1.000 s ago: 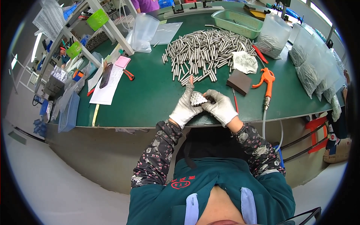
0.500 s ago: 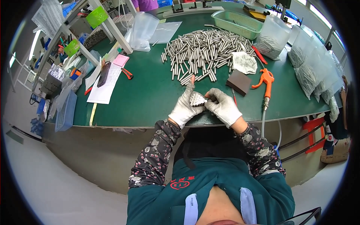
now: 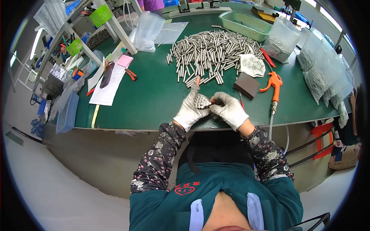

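Bags [image 3: 288, 31] at two o'clock hold rods [image 3: 277, 50]; above the green table [image 3: 146, 96], left hand [image 3: 188, 112] grasps bundled rods [image 3: 202, 102] (right hand [image 3: 230, 110]: grip unclear).

Silver metal rods [image 3: 202, 102], bundled, their lengths mostly hidden by the white-gloved left hand [image 3: 188, 112]
Whether the white-gloved right hand [image 3: 230, 111] grips a rod is too small to tell; it hides the lower end of a thin red-handled tool [image 3: 242, 104]. A black phone [image 3: 107, 75] covers some of a white paper sheet [image 3: 103, 97]. The top edge cuts off a person in purple [image 3: 153, 4].
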`<action>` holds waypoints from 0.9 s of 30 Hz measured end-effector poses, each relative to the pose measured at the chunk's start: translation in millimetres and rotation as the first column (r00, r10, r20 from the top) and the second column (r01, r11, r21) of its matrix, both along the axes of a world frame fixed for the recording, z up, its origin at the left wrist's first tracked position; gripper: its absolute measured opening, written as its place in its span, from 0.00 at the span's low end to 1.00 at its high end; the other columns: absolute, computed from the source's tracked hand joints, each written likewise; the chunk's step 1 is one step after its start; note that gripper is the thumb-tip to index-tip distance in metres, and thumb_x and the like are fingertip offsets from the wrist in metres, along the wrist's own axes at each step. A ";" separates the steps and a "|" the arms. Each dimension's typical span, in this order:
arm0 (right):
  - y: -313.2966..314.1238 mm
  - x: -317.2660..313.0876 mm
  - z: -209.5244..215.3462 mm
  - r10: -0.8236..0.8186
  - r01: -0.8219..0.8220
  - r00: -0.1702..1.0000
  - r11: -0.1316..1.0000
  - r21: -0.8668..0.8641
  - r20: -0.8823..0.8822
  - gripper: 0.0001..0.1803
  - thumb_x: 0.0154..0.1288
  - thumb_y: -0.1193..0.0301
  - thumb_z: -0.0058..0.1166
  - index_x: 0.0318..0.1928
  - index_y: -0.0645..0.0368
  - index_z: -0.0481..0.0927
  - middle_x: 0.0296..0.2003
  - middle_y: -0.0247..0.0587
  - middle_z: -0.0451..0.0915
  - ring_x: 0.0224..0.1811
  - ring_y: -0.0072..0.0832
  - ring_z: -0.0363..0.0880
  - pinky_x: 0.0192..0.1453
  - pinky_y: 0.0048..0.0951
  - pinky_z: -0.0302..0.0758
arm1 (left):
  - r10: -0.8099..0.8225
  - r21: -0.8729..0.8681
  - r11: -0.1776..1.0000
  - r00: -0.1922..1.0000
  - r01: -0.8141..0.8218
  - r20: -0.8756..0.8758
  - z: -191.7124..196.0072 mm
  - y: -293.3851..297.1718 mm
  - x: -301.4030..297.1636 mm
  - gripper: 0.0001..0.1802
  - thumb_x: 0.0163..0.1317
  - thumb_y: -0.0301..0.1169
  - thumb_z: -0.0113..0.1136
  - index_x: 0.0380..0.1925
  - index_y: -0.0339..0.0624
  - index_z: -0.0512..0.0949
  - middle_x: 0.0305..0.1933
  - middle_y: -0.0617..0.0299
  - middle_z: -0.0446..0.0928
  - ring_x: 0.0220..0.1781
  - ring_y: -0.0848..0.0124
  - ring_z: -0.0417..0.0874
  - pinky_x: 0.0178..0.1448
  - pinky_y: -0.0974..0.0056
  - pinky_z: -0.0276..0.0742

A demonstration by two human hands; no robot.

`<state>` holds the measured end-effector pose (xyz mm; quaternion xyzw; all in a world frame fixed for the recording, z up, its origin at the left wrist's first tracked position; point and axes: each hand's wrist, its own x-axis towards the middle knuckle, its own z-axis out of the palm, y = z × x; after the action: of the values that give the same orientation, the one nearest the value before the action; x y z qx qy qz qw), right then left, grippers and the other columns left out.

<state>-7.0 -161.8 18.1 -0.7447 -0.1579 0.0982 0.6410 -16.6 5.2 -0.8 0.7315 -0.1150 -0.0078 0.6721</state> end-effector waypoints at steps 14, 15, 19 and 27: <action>-64.3 -1.4 48.1 -0.024 0.591 0.731 0.522 -0.615 0.682 0.18 0.50 0.61 0.56 0.40 0.56 0.74 0.36 0.43 0.76 0.40 0.39 0.75 0.43 0.39 0.71 | 0.014 0.028 0.999 0.992 -0.017 0.122 -1.1 0.3 0.3 0.56 0.38 0.13 0.62 0.67 0.55 0.45 0.30 0.68 0.72 0.31 0.80 0.73 0.42 0.75 0.72; -62.3 -5.0 48.6 -0.030 0.521 0.792 0.552 -0.650 0.610 0.16 0.51 0.61 0.55 0.38 0.56 0.73 0.33 0.43 0.77 0.37 0.39 0.76 0.40 0.39 0.72 | 0.010 0.025 1.000 0.993 -0.013 0.119 -4.4 1.7 0.7 0.56 0.38 0.13 0.62 0.67 0.55 0.45 0.30 0.68 0.72 0.31 0.80 0.73 0.42 0.75 0.72; -46.8 -6.3 20.3 0.092 0.479 0.840 0.338 -0.810 0.535 0.13 0.51 0.66 0.51 0.36 0.59 0.72 0.31 0.46 0.77 0.37 0.39 0.77 0.38 0.40 0.74 | 0.037 0.170 0.981 0.958 -0.089 0.285 -14.6 5.2 7.0 0.57 0.37 0.13 0.62 0.67 0.55 0.44 0.30 0.70 0.71 0.31 0.81 0.71 0.42 0.76 0.71; -66.1 7.3 31.8 0.067 0.393 0.896 0.339 -0.855 0.439 0.08 0.48 0.71 0.45 0.27 0.59 0.77 0.25 0.52 0.78 0.28 0.46 0.78 0.35 0.41 0.74 | -0.023 0.009 1.000 0.993 0.022 0.112 -6.9 1.2 1.4 0.56 0.38 0.18 0.63 0.67 0.56 0.44 0.35 0.64 0.72 0.31 0.78 0.72 0.43 0.74 0.72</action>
<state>0.3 -227.9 49.9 -0.9890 -0.1232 -0.0503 0.0649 -15.2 6.4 -7.7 0.7320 -0.1609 0.0254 0.6615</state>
